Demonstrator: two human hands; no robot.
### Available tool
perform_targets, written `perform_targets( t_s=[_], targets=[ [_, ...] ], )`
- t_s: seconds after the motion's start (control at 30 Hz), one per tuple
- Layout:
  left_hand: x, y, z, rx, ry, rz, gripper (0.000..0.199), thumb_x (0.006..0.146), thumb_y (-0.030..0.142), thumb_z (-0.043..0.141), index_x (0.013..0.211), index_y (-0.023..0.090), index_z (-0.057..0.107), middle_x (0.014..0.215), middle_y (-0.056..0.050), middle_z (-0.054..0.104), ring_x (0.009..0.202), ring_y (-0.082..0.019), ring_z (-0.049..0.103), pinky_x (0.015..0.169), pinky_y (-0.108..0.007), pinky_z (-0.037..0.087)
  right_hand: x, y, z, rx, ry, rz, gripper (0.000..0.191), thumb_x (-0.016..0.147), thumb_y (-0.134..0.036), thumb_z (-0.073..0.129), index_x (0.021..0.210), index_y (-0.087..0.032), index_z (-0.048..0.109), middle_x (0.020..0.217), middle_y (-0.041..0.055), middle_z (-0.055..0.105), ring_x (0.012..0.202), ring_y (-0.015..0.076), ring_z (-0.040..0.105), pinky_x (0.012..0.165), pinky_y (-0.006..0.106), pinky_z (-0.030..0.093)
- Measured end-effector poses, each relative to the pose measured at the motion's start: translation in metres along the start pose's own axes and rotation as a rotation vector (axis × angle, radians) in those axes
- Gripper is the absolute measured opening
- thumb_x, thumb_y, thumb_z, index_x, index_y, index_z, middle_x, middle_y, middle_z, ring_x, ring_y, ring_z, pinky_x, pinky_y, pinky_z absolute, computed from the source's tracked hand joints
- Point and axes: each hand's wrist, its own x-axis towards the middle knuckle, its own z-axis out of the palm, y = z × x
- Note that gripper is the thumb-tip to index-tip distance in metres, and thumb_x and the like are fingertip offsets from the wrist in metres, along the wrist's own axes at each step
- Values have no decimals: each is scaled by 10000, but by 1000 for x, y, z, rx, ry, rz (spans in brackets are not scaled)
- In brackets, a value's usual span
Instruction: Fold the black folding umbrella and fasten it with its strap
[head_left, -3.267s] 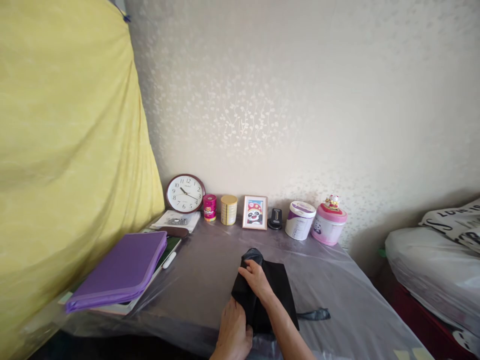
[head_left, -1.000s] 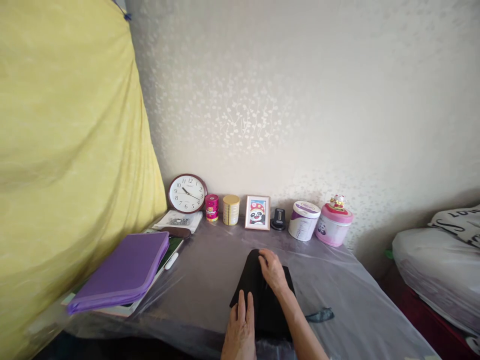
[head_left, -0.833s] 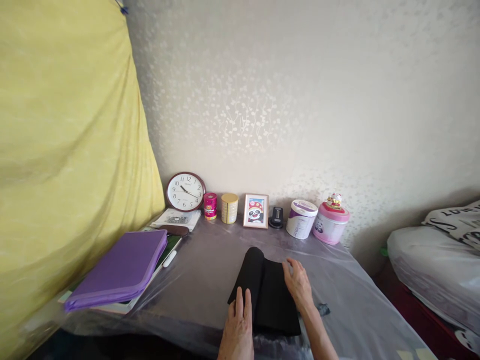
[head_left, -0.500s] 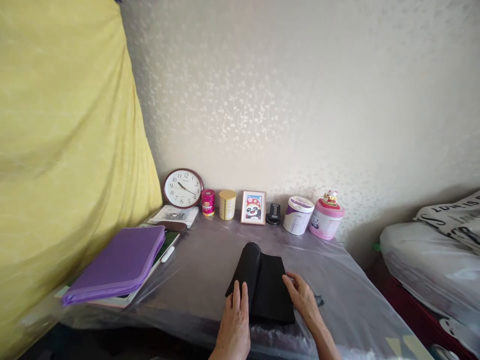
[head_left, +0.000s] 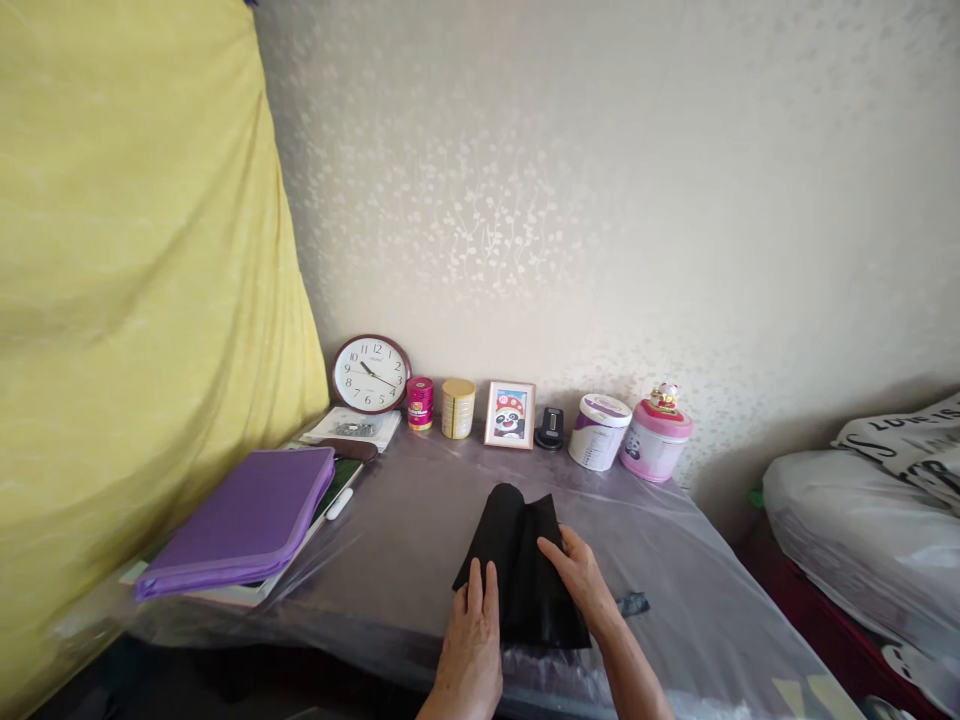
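Observation:
A partly unrolled roll of thin black sheet (head_left: 495,525) lies near the table's front edge. My left hand (head_left: 474,620) rests on its rolled part at the left, fingers stretched out and pressing lightly. At the right, my right hand (head_left: 581,575) holds the loose flap's edge between thumb and fingers, lifting it so that it bends toward the roll. The flap's lower part (head_left: 551,620) looks shiny. Just right of my right wrist is a small crumpled dark strip (head_left: 632,603). I cannot make out exactly what the black sheet is made for.
Along the wall stand a clock (head_left: 372,374), a pink can (head_left: 420,405), a yellow-lidded can (head_left: 457,410), a panda picture frame (head_left: 510,415), a black device (head_left: 550,430), a white tub (head_left: 599,435) and a pink tin (head_left: 655,445). A purple folder (head_left: 240,515) lies left on the plastic-covered table (head_left: 390,560).
My right hand has moved left and slightly up, bending the flap's right edge inward toward the roll. My left hand has stayed nearly in place. The view has shifted slightly.

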Motion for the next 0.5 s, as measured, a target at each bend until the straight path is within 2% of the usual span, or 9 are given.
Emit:
perform_targets(
  t_s=[0.2,0.37,0.5],
  targets=[
    [3,-2,9,13,23,8,879,597,-37,413,1410,105,110,1483,-171,105,1310,-294,289,1010,-375,334,17,-17,39,275,-123,74,368,658,-411,655,915,-151,619,775,40,686,731,221,643,676,341,521],
    [6,-7,20,-17,65,25,751,623,-12,417,1358,101,313,1478,-161,162,1283,-281,340,995,-379,361,34,-7,69,227,-167,48,371,646,-386,656,928,-147,623,789,38,684,718,207,643,665,333,525],
    [7,-11,26,-37,64,24,754,596,15,459,1338,80,344,1473,-174,177,1293,-281,326,1025,-388,337,44,7,80,93,-186,-8,328,662,-371,633,911,-158,634,760,27,678,721,201,635,649,323,516]
  ],
)
